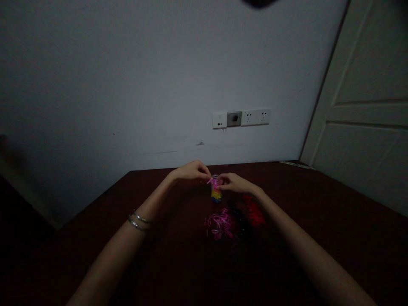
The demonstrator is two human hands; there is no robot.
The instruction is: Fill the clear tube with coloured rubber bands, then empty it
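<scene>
A small clear jar (216, 194) stands upright on the dark table, with blue, yellow and pink layers inside. At its mouth, my left hand (195, 171) has its fingers pinched on thin pink loops that look like rubber bands. My right hand (235, 182) is closed around the jar's right side, thumb and fingers near its upper part. Nearer to me lies a loose pile of pink rubber bands (222, 223). Beside it are a dark, blackish pile (240, 217) and a red pile (255, 212), whose pieces are hard to make out in the dim light.
The dark red-brown table (172, 255) reaches back to a pale wall (159, 76). A row of sockets (255, 117) is set in the wall behind the jar. On the right stands a panelled door (363, 97). Two bracelets (139, 221) circle my left wrist.
</scene>
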